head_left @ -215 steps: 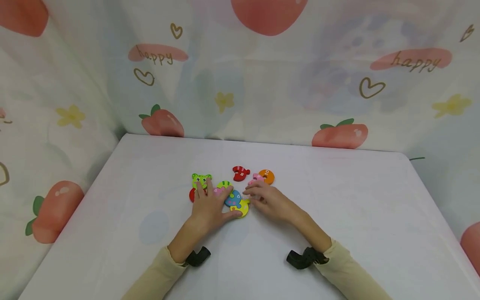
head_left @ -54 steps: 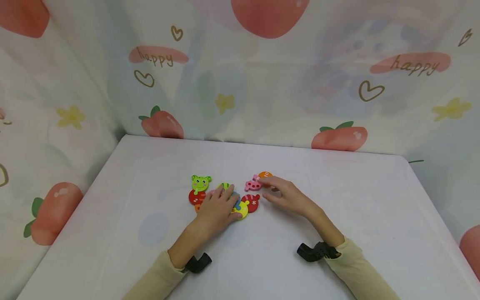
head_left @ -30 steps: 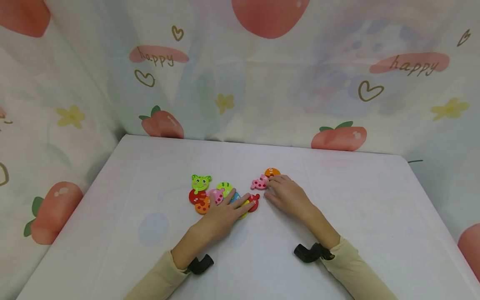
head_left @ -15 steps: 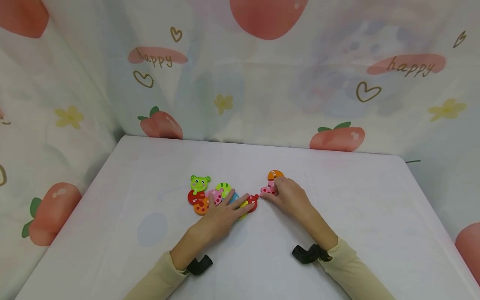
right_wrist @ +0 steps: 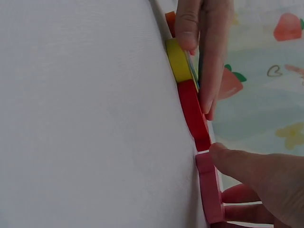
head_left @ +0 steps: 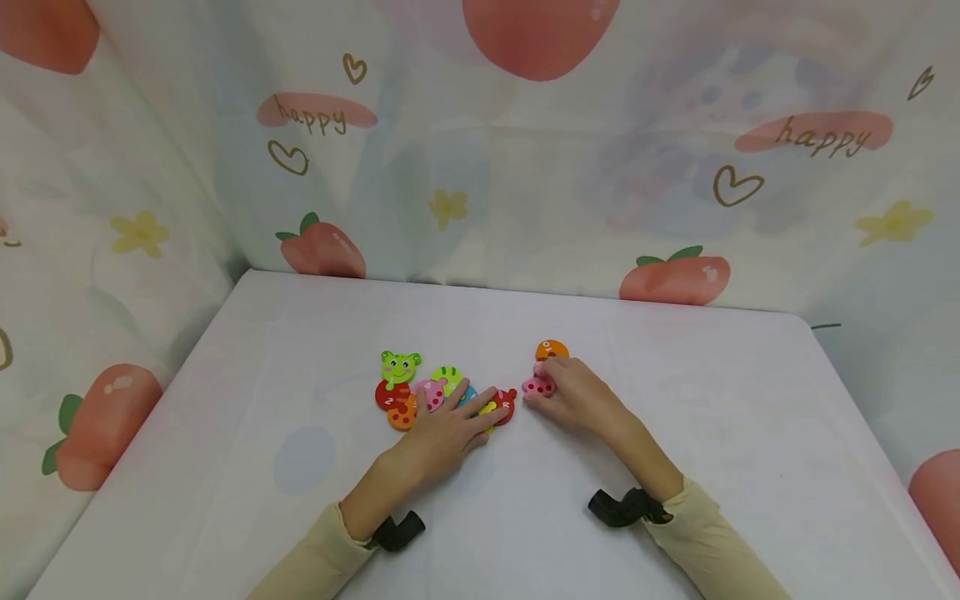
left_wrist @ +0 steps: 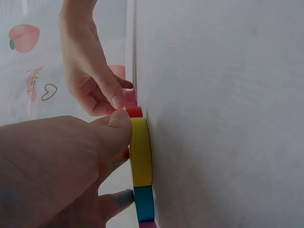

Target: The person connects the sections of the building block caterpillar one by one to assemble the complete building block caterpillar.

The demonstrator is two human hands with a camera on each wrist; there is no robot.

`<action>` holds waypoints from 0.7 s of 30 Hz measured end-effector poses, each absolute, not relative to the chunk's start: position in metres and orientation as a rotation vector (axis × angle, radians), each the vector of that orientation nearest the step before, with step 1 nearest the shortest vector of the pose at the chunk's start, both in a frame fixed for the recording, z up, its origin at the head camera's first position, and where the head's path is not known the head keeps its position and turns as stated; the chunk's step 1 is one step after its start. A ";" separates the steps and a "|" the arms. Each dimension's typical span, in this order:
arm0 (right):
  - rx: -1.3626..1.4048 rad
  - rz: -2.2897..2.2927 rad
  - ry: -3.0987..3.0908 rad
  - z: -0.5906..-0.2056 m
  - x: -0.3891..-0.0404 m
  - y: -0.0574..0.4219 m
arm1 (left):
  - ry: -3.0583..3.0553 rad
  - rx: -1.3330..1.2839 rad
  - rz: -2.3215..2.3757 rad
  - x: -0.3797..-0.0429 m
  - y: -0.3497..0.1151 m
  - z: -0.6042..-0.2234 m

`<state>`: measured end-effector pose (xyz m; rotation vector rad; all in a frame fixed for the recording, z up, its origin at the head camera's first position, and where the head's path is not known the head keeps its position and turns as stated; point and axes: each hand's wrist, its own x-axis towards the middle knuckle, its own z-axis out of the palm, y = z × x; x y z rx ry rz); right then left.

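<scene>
A row of coloured wooden puzzle pieces, led by a smiling green animal-head piece (head_left: 400, 367), lies joined on the table. My left hand (head_left: 429, 443) rests over it with fingers spread, the fingertips on the yellow piece (left_wrist: 141, 152) and the red end piece (right_wrist: 192, 109), partly covering the blue one (head_left: 469, 395). My right hand (head_left: 577, 396) pinches a pink spotted puzzle piece (right_wrist: 210, 187) between thumb and fingers. A narrow gap separates that pink piece from the red one's knob in the right wrist view. Just behind the pink piece lies an orange numbered piece (head_left: 552, 347).
The pieces lie on a white-covered table (head_left: 675, 400). A printed cloth (head_left: 517, 183) with fruit and hearts hangs behind its back edge and down the left side. Dark wrist mounts (head_left: 400, 532) sit at both sleeve cuffs.
The red piece, earlier apart at the back, now joins the yellow one. My left fingers have shifted right onto it. My right hand has taken hold of the pink piece; it and the orange moved right.
</scene>
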<state>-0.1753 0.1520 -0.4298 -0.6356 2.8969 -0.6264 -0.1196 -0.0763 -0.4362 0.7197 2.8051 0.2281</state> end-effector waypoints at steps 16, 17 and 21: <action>-0.663 -0.644 2.860 -0.430 -0.171 0.152 | 2.927 0.448 0.153 -0.114 -0.074 -0.434; -0.668 -0.644 2.860 -0.430 -0.171 0.152 | 2.932 0.438 0.158 -0.113 -0.073 -0.433; -0.689 -0.635 2.872 -0.429 -0.172 0.153 | 2.941 0.415 0.170 -0.112 -0.071 -0.430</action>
